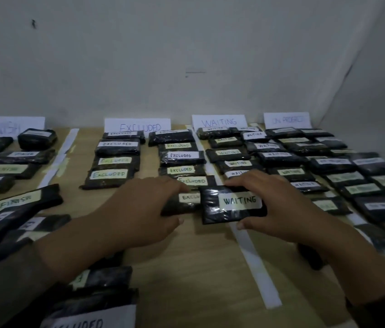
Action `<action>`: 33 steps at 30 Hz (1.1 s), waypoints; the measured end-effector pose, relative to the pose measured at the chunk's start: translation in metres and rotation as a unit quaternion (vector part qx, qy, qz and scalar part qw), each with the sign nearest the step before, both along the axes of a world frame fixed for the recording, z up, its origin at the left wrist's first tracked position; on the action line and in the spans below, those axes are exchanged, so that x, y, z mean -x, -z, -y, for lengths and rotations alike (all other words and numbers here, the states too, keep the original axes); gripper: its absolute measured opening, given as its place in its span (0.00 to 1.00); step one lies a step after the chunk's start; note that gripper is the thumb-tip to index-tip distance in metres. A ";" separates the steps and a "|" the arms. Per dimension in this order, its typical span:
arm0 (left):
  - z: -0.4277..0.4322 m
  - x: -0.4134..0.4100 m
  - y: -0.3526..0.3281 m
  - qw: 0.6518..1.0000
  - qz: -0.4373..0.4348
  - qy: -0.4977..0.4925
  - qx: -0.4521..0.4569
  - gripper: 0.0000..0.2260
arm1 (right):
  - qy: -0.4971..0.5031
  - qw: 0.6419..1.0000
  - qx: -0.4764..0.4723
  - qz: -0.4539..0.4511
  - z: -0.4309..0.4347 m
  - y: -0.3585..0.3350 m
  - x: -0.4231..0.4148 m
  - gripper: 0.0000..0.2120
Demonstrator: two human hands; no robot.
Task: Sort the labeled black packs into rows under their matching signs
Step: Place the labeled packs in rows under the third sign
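Left hand [139,209]: EXCLUDED pack [182,202] is gripped | Right hand [279,207]: WAITING pack [232,204] is gripped | Packs are touching, on table [205,268].

Black WAITING pack [232,203] — flat, mid-table

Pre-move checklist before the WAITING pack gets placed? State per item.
1. Label on the held pack readable: ok, it says WAITING.
2. Right hand grip on that pack: ok, fingers at its far edge, thumb at its near edge.
3. Left hand on the right pack: ok, it holds an EXCLUDED pack at the near end of the EXCLUDED rows.
4. Target known: ok, WAITING sign stands right of the tape strip.
5. Pack in its own column: not ok, it lies across the strip and overlaps the EXCLUDED pack.
6. Free slot in the WAITING rows: cannot tell, the right hand hides their near end.
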State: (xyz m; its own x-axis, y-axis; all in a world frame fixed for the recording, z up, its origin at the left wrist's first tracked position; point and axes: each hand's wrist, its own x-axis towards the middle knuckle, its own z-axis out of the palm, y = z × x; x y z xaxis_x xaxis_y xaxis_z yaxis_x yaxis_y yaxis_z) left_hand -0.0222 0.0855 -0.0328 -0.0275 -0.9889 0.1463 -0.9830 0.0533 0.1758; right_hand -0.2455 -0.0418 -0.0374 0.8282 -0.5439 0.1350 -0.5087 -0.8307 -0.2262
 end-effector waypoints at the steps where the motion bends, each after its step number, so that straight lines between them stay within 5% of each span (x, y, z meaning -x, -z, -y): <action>1: 0.006 0.007 0.002 1.000 0.011 0.016 0.000 0.24 | 0.010 1.000 -0.006 -0.002 0.004 0.001 0.009 0.36; 13: 0.048 0.060 0.016 0.993 0.032 0.113 0.004 0.25 | 0.054 0.994 -0.063 -0.070 0.044 0.018 0.070 0.34; 21: 0.055 0.057 0.021 0.994 0.028 0.097 -0.029 0.26 | 0.065 0.988 -0.079 -0.115 0.056 0.022 0.073 0.21; 33: 0.045 0.051 0.022 0.991 0.045 0.116 -0.058 0.22 | 0.076 0.990 -0.017 -0.118 0.042 0.012 0.061 0.17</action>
State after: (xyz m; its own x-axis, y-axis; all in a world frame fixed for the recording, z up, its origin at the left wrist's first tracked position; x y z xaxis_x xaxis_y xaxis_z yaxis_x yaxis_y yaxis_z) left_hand -0.0733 0.0408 -0.0548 -0.2637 -0.9644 0.0180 -0.9587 0.2641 0.1060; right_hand -0.3068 -0.0840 -0.0494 0.7421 -0.6663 -0.0729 -0.6699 -0.7339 -0.1121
